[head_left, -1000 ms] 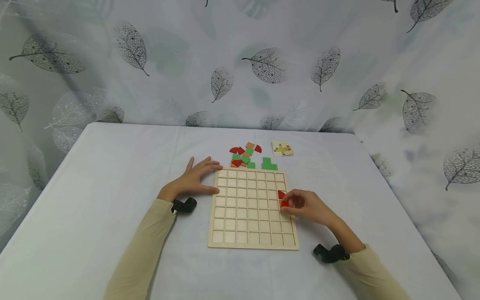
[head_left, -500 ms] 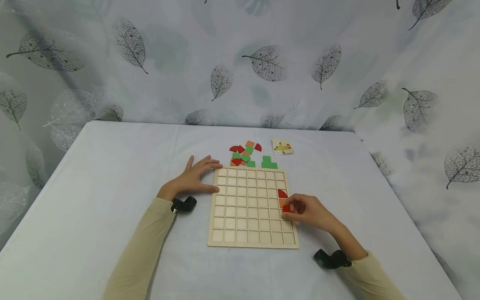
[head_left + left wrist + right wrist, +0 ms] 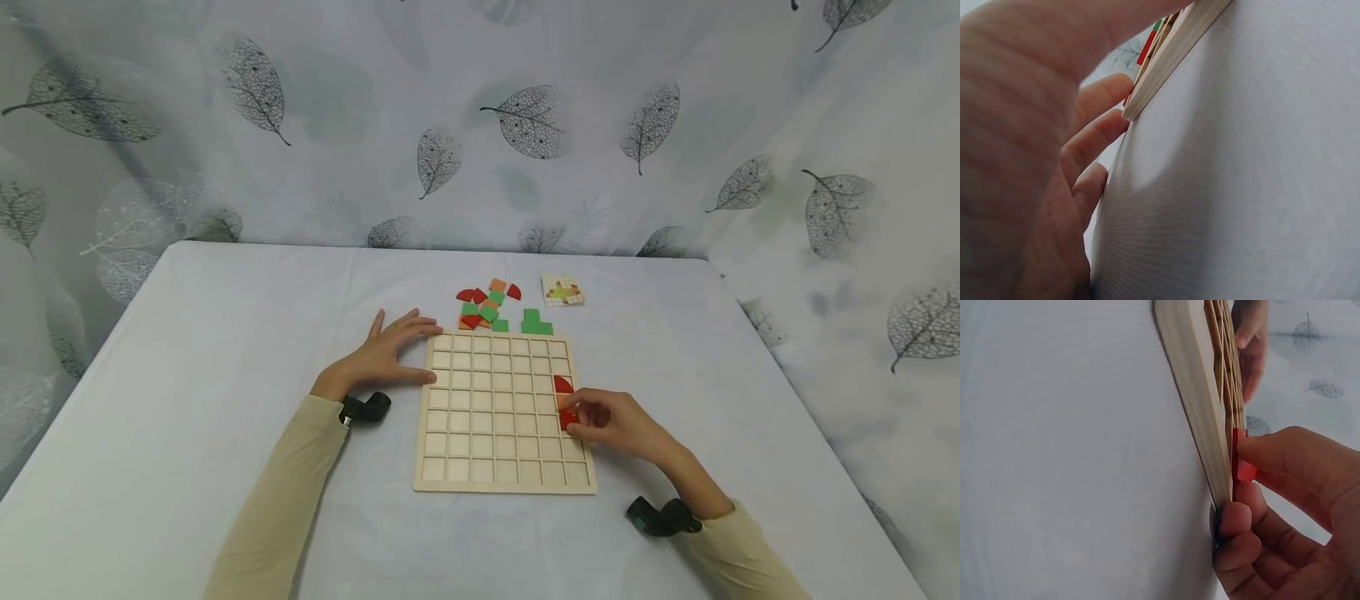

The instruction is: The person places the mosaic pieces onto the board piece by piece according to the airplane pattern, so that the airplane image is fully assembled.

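Observation:
A wooden grid board (image 3: 487, 488) lies flat on the white table. My right hand (image 3: 617, 421) is at the board's right side, where thumb and forefinger pinch a small red piece (image 3: 567, 422) at a cell of the right column. In the right wrist view that red piece (image 3: 1244, 459) stands tilted at the board's edge, under the thumb. Just above it sit an orange tile (image 3: 562, 402), partly hidden by the fingers, and a red quarter-circle piece (image 3: 562, 384). My left hand (image 3: 382, 354) lies spread, its thumb and fingertips touching the board's left edge.
Beyond the board lies a loose pile of red, orange and green pieces (image 3: 489, 313). Several green tiles (image 3: 534, 325) sit together to its right. A pattern card (image 3: 562, 292) lies farther back. A leaf-print curtain (image 3: 330, 167) hangs behind the table.
My right hand has shifted slightly toward me along the right column with the red piece, uncovering the orange tile, and the piece now lies lower over its cell. My left hand stays put.

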`<state>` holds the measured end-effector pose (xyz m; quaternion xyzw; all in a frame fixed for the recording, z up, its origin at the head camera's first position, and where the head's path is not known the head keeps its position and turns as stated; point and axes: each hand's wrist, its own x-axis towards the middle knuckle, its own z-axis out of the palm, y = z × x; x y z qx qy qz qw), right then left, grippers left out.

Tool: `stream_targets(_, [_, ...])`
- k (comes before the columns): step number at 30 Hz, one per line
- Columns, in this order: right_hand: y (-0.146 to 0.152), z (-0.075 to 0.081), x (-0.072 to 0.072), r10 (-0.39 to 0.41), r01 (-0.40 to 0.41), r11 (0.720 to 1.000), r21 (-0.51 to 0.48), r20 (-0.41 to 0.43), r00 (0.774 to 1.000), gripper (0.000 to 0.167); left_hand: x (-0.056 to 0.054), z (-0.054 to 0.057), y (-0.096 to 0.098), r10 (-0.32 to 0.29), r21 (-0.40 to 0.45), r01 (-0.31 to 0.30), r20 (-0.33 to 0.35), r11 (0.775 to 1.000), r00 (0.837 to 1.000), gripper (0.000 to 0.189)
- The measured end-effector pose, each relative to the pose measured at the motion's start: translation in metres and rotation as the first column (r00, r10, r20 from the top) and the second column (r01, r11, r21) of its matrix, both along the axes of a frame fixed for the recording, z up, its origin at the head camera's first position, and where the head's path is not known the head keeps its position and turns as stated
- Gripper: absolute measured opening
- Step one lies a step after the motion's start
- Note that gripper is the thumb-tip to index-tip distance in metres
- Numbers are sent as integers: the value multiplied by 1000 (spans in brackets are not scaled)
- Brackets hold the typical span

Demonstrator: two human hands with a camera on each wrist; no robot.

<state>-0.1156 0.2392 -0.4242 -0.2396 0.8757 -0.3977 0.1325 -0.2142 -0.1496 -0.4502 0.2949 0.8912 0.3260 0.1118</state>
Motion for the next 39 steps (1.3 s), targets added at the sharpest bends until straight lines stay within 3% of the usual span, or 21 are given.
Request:
stream_targets(7, [0, 1, -2, 56, -56, 998, -4, -21, 998, 27, 0, 0, -1, 4, 3, -4, 3, 1000, 1000, 75])
stream_targets(17, [-1, 2, 0, -26, 26, 1000, 16, 20, 999, 25, -1, -3, -2, 5, 9, -5, 10, 1000, 1000, 76])
stream_targets(39, [-2, 2, 0, -90, 90, 996, -21, 15, 996, 18, -1, -1, -1, 2, 4, -2, 14, 1000, 1000, 76])
